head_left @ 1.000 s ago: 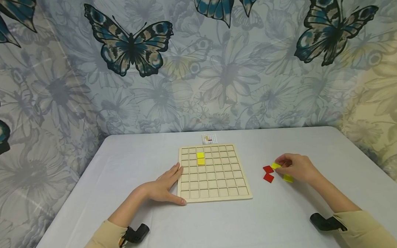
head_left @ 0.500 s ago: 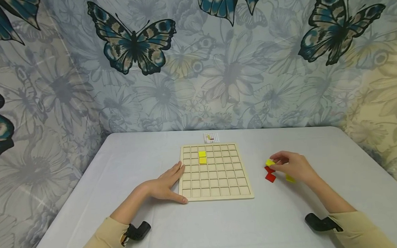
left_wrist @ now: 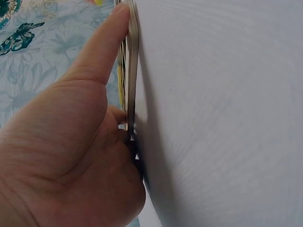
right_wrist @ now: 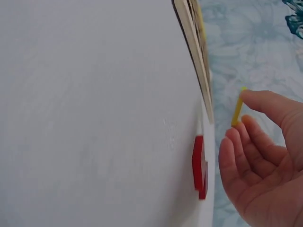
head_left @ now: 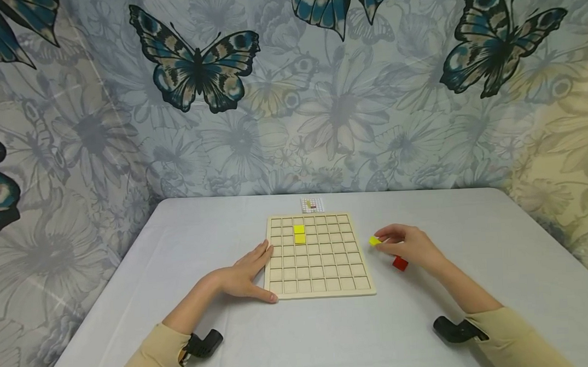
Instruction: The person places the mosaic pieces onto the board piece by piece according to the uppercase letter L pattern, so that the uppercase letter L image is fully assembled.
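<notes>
A yellow square tile [head_left: 374,241] is pinched between the thumb and fingers of my right hand [head_left: 409,246], just off the board's right side. In the right wrist view the same thin tile [right_wrist: 238,108] shows edge-on, lifted above the table. My left hand [head_left: 241,275] rests with spread, straight fingers along the left edge of the wooden grid board [head_left: 322,271]; its thumb [left_wrist: 102,47] touches the rim in the left wrist view. Two yellow tiles [head_left: 299,234] lie in neighbouring cells, one above the other. Below my right hand lies a red tile [head_left: 400,263].
Behind the board lies a small card with a printed grid [head_left: 312,205]. A second red tile [right_wrist: 203,184] shows beside the first in the right wrist view. White cloth [head_left: 300,336] covers the table, and a butterfly-patterned curtain [head_left: 340,121] hangs behind.
My right hand has lifted the yellow tile from the loose pile and carried it left towards the board. The left hand keeps its place on the board's edge.
</notes>
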Tool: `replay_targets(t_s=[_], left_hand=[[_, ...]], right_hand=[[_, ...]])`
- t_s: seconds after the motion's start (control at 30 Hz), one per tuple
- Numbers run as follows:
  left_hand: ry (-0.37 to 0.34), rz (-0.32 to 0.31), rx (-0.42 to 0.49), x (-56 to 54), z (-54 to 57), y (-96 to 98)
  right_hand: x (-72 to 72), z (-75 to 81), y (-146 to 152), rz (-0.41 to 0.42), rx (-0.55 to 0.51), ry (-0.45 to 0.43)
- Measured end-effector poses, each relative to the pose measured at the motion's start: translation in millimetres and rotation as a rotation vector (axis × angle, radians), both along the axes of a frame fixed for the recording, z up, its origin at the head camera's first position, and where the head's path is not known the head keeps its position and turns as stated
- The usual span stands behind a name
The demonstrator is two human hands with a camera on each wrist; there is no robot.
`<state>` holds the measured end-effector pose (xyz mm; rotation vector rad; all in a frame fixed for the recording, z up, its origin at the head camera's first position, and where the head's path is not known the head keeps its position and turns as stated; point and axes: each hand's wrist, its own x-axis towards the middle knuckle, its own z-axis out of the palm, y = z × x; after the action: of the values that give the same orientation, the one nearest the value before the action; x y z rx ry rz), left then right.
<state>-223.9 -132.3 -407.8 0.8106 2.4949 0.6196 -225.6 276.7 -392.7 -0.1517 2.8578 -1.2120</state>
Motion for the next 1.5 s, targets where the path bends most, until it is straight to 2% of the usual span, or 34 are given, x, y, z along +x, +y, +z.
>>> replay_targets(t_s=[0.3,0.67,0.93,1.5], left_hand=[[-0.001,-0.008,0.009,1.6,0.0,0.0],[-0.005,-0.001,0.009,0.7,0.2,-0.2],[-0.006,0.0,0.003,0.5,1.5,-1.0],[-0.006,-0.016,0.018,0.5,2.2,-1.1]], right_hand=[[-5.3,1.0,-26.1,0.072,-0.022,-0.002],[-12.9,-2.4,-56.7,0.116,-0.052,-0.027],[-16.5,-4.3,-72.8,0.187,-0.064,-0.018],[-23.7,-6.8,-107.4,0.325,-0.034,0.067]])
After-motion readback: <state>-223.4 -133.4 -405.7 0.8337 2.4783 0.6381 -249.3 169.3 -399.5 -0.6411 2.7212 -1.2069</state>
